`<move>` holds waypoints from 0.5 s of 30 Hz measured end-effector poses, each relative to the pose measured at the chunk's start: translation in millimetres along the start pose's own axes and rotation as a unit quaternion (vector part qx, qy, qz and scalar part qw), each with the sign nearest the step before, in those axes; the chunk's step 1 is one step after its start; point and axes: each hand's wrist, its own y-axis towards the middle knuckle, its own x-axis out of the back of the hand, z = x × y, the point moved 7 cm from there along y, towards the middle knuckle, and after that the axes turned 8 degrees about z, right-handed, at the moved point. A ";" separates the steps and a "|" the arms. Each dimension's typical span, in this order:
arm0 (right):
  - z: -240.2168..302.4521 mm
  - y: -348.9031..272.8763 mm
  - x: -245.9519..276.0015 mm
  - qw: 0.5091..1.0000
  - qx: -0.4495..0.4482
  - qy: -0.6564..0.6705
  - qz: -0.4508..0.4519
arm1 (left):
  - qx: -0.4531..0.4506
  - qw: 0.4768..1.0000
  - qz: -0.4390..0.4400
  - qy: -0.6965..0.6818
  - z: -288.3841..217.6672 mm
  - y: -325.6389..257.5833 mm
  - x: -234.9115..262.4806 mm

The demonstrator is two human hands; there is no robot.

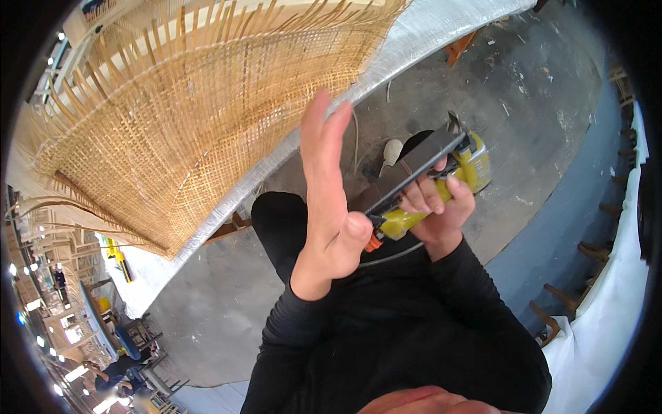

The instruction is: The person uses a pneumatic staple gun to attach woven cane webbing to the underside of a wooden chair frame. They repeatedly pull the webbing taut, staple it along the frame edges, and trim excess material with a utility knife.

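My right hand (448,214) is wrapped round a yellow and black pneumatic staple gun (476,165). Its long dark magazine (414,162) slants from upper right to lower left, with an orange fitting (373,244) at the lower end. My left hand (327,200) is raised, fingers stretched upward and thumb apart, with nothing in it. It overlaps the near edge of the woven cane webbing (227,117) in view; whether it touches the webbing I cannot tell. Loose cane strands fringe the webbing's far side.
Beneath the webbing is a table covered in shiny plastic film (238,200). A yellow and black utility knife (123,265) lies at its left end. Grey floor (538,110) spreads to the right, where white sheeting (607,345) covers wooden-legged items. Another person (114,376) is far off lower left.
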 end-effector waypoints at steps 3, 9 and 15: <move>24.7 16.1 -17.5 0.981 -0.070 -0.180 -0.003 | 0.059 0.996 0.014 -0.072 12.3 0.0 10.3; 59.0 67.3 -52.5 0.345 0.174 -0.909 0.155 | 0.206 0.972 -0.108 -0.025 81.0 -46.3 33.9; 50.3 95.9 -2.5 0.406 0.115 -0.893 0.155 | 0.248 0.941 -0.191 -0.127 129.0 -76.1 53.0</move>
